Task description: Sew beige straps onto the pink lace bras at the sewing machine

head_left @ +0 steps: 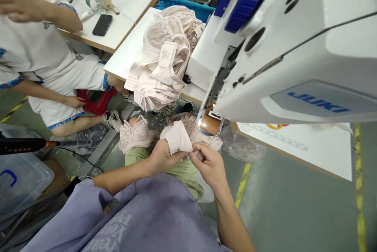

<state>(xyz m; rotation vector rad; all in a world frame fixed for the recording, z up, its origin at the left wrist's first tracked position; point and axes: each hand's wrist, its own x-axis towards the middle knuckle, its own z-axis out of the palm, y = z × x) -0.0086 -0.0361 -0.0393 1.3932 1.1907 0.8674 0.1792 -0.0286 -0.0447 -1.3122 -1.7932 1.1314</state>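
Head camera on the action, and both hands are busy over the lap! The left hand has its thumb and fingers closed on a pale beige garment, a smooth panel of it standing up above the knuckles. Over on the other side, the right hand pinches the edge of that same cloth, fingertips nearly meeting the left's. What a tight little huddle! The garment sits just below the rounded metal end of the sewing machine, apart from it. Lacy cups lie across the green trousers to the left; whether they join the held panel, I cannot tell. Up on the white table, a heap of beige bras spills over the front edge, a white label showing on top. And off to the left, a co-worker in white sits near a black phone!
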